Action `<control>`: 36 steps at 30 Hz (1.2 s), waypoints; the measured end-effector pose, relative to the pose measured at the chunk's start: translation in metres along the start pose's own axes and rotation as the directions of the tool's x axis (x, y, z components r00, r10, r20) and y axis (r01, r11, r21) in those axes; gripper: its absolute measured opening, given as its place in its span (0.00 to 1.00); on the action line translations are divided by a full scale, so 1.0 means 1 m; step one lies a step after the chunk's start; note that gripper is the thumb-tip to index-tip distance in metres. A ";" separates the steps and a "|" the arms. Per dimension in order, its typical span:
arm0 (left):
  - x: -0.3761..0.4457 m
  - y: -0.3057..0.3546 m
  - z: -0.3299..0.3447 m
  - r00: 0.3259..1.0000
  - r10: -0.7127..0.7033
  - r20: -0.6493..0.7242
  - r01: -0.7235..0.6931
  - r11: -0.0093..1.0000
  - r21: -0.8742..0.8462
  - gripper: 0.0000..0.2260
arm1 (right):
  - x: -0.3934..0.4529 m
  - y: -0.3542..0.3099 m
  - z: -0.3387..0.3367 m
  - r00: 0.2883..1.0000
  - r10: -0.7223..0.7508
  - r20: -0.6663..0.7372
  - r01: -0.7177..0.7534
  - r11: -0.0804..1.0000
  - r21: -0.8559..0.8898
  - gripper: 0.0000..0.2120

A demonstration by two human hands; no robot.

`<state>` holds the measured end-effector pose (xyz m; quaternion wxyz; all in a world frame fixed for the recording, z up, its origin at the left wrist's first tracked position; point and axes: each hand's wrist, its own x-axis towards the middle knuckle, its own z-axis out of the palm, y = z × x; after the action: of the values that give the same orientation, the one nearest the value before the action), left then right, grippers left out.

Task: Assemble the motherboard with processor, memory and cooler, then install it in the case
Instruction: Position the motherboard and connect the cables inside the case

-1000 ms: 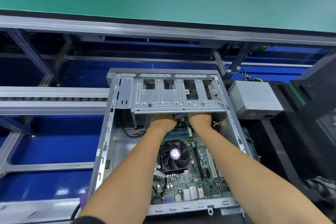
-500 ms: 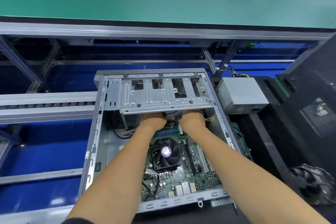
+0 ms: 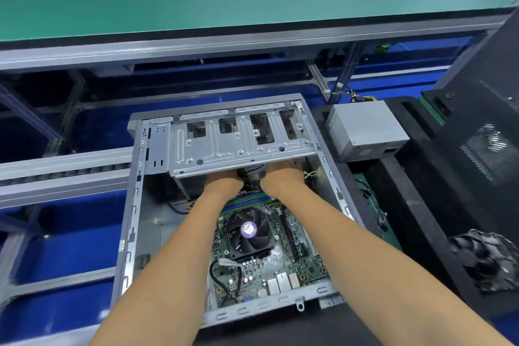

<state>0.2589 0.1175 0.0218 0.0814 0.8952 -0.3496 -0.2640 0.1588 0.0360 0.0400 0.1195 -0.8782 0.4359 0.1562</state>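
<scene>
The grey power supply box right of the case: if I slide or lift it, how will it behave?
The power supply is probably rigid and heavy for its size: a closed sheet-metal box. It lies flat, so it should slide rather than tip. Its loose wire bundle at the far end will likely flop and might snag.

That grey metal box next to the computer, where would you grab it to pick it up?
Take the grey power supply box by its two long plain sides, coming down from above. It lies flat with its broad top bare, so a grip across it has room. Stay off the far end, where the wire bundle comes out, and the near end with the vent grille.
</scene>
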 end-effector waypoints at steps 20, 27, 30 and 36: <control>-0.006 -0.003 -0.014 0.981 0.010 0.193 -0.031 0.994 0.106 0.19 | -0.043 -0.014 -0.006 0.981 -0.192 0.031 0.194 0.967 -0.167 0.14; -0.021 0.021 -0.012 0.955 0.214 0.205 -0.243 0.962 0.127 0.11 | -0.056 0.006 -0.018 0.984 -0.177 -0.033 0.178 0.927 0.331 0.04; -0.025 0.020 -0.015 0.956 0.221 0.190 -0.249 0.958 0.140 0.08 | -0.059 0.002 -0.019 0.979 -0.201 0.007 0.174 0.862 0.477 0.06; -0.033 0.016 -0.021 0.913 0.342 0.222 -0.332 0.940 -0.080 0.08 | -0.064 0.004 -0.017 0.936 -0.327 0.129 0.267 0.900 0.344 0.15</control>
<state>0.2401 0.1270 0.0591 0.1021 0.7826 -0.5003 -0.3561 0.1216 0.0745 0.0796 0.3230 -0.8851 0.3030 0.1433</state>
